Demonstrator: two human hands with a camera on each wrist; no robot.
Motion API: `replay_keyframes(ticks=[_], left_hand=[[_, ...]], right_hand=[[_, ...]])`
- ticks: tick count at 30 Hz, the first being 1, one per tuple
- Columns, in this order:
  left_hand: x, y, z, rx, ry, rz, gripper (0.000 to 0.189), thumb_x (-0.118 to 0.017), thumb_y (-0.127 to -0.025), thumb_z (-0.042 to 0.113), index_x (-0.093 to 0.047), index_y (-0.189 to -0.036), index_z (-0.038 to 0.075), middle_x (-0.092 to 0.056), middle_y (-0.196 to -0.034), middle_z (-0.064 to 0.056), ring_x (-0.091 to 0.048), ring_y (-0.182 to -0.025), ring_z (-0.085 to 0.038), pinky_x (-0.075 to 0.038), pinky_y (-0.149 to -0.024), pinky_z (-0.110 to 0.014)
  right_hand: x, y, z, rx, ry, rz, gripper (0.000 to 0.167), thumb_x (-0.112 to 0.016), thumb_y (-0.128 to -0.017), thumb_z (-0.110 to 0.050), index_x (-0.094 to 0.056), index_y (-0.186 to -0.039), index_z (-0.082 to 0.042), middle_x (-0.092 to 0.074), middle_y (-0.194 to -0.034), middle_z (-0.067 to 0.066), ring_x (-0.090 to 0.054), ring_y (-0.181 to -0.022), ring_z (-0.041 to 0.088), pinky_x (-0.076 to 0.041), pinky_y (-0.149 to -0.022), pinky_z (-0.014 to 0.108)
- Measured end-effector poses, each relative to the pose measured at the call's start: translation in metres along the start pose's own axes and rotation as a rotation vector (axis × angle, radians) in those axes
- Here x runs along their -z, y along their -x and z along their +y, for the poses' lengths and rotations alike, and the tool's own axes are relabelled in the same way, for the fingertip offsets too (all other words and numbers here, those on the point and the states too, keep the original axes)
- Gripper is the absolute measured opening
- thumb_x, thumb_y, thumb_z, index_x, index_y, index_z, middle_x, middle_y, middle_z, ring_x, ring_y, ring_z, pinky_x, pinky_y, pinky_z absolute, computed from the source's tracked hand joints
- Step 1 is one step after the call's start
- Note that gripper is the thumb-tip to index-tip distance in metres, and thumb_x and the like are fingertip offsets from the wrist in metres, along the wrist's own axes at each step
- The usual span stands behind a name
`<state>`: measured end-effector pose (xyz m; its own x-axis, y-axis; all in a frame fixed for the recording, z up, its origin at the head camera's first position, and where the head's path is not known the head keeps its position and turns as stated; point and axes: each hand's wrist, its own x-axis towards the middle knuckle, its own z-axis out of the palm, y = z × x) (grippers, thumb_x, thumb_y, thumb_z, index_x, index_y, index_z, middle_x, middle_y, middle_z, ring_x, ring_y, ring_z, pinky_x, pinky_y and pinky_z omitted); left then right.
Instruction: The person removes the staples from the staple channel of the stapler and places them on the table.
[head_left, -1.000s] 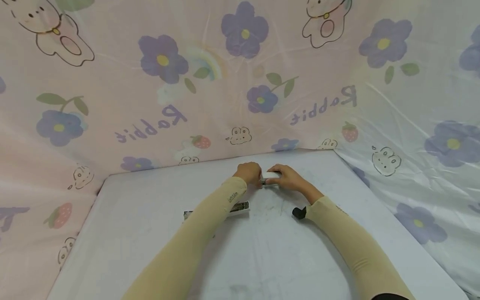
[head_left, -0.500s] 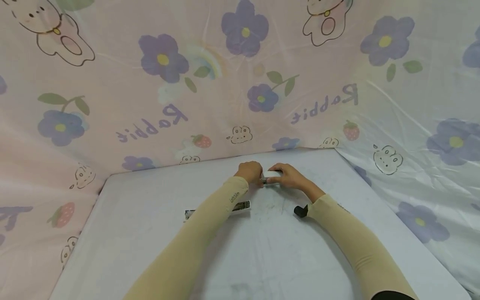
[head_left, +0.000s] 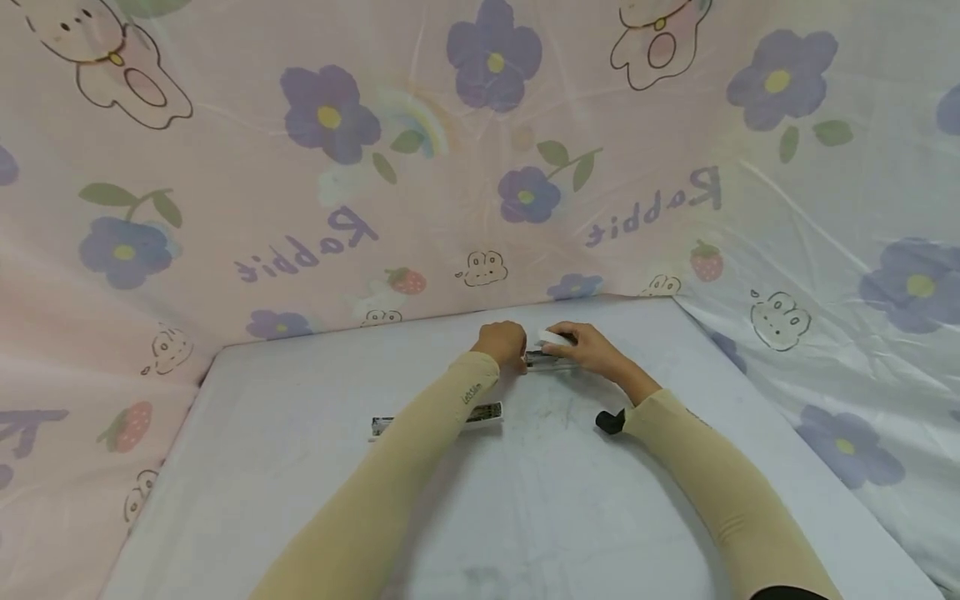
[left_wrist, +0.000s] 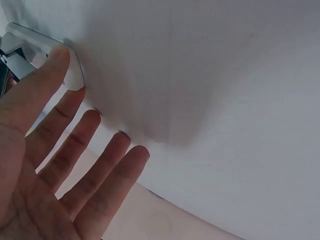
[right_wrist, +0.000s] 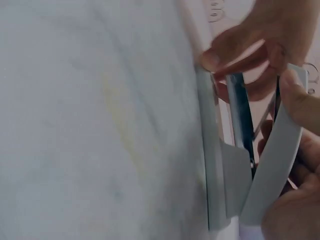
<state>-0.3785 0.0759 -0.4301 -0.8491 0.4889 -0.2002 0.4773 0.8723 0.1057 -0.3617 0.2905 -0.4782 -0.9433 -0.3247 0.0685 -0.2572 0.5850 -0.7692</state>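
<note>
A white stapler (head_left: 550, 363) lies on the table between both hands, its top cover (right_wrist: 276, 162) swung up from the base (right_wrist: 209, 150). In the right wrist view the metal staple channel (right_wrist: 241, 107) shows between cover and base. My left hand (head_left: 501, 343) pinches the front end of the base with thumb and index finger; in the left wrist view its other fingers (left_wrist: 107, 170) extend loosely. With thumb on one side and fingers on the other, my right hand (head_left: 588, 346) grips the raised cover.
A narrow white box-like item (head_left: 486, 414) with a dark patterned top lies partly hidden behind the left sleeve (head_left: 405, 467). A black piece (head_left: 610, 422) sticks out at the right sleeve's cuff. Printed cloth (head_left: 420, 208) hangs behind the white table (head_left: 540, 500).
The right hand has moved slightly up and right, lifting the stapler's cover away from the base so the channel shows. The left hand stays at the front end.
</note>
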Motion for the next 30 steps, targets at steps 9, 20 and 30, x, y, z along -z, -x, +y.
replay_keyframes(ticks=[9,20,30], left_hand=[[0.005,0.005,0.004,-0.009,-0.005,-0.023,0.022,-0.087,-0.094,0.032,-0.077,-0.1,0.013,-0.076,-0.108,-0.001,-0.07,-0.105,-0.023,-0.053,-0.106,-0.047],[0.007,0.01,0.008,-0.013,-0.011,0.013,0.023,-0.089,-0.092,0.03,-0.08,-0.1,0.01,-0.078,-0.107,-0.002,-0.072,-0.102,-0.022,-0.057,-0.1,-0.043],[0.005,0.008,0.009,-0.002,-0.042,-0.015,0.025,-0.087,-0.094,0.033,-0.079,-0.102,0.011,-0.078,-0.11,-0.002,-0.072,-0.104,-0.021,-0.058,-0.099,-0.041]], right_hand=[[0.006,0.004,0.003,0.021,-0.091,0.048,0.05,-0.076,-0.103,-0.029,-0.063,-0.144,-0.004,-0.063,-0.142,0.02,-0.062,-0.128,0.037,-0.051,-0.105,0.053],[0.029,0.014,0.006,0.112,-0.119,0.179,0.041,-0.078,-0.1,-0.012,-0.065,-0.135,0.004,-0.065,-0.13,0.023,-0.063,-0.116,0.033,-0.046,-0.11,0.063],[0.041,0.026,0.01,0.111,-0.126,0.213,0.036,-0.078,-0.101,-0.012,-0.067,-0.132,0.003,-0.069,-0.122,0.022,-0.064,-0.103,0.005,-0.041,-0.113,0.068]])
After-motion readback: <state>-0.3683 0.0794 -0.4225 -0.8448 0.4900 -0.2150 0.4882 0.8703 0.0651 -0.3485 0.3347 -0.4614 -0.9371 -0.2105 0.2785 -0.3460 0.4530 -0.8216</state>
